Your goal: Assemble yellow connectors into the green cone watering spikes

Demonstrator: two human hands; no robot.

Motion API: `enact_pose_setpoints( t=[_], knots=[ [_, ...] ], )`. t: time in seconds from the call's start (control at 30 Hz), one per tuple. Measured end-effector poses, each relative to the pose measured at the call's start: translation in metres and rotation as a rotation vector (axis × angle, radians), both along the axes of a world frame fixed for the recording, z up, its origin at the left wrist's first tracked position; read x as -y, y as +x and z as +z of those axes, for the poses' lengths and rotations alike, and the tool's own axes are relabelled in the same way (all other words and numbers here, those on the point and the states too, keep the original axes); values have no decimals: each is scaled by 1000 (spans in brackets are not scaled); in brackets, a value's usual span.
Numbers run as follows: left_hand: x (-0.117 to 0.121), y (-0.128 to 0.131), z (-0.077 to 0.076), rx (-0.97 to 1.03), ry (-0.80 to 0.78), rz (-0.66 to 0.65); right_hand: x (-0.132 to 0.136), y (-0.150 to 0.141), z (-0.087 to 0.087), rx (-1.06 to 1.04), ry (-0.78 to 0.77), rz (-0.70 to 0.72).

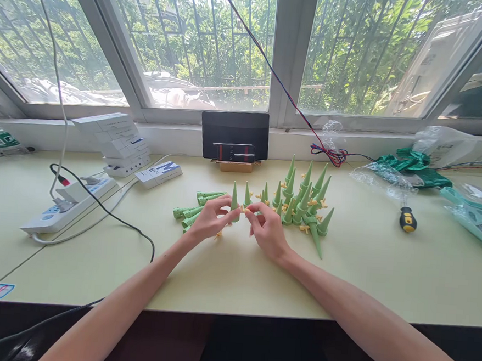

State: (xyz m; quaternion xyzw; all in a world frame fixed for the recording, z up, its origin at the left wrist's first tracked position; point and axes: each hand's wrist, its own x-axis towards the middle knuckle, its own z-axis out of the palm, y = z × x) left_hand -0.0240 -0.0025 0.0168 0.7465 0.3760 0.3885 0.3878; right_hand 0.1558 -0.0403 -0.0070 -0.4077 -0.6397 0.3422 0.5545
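My left hand (212, 218) is closed around a green plastic cone (234, 195), which stands tip up between the fingers. A small yellow plastic piece (243, 209) sits at the cone's side, pinched by my right hand (267, 229). Its fit against the cone is too small to make out. Right of my hands stand several green cones (303, 204) with yellow pieces at their bases; one cone (316, 241) lies on its side. Left of and behind my left hand lie several green tubular parts (189, 212). A loose yellow piece (218, 234) rests below my left hand.
A power strip (70, 204) with cables and stacked white boxes (107, 138) stand at the left. A black tablet (235, 128) leans by the window. At the right lie a screwdriver (408, 219), green and clear plastic wrapping (411, 167), and a teal tray-like item (470, 213).
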Motion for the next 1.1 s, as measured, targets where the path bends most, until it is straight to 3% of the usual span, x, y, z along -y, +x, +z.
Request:
enact_pose_setpoints(
  t=[1.1],
  knots=[
    [3,2,5,-65,64,-46,-2,1,-1,92,-49,-35]
  ],
)
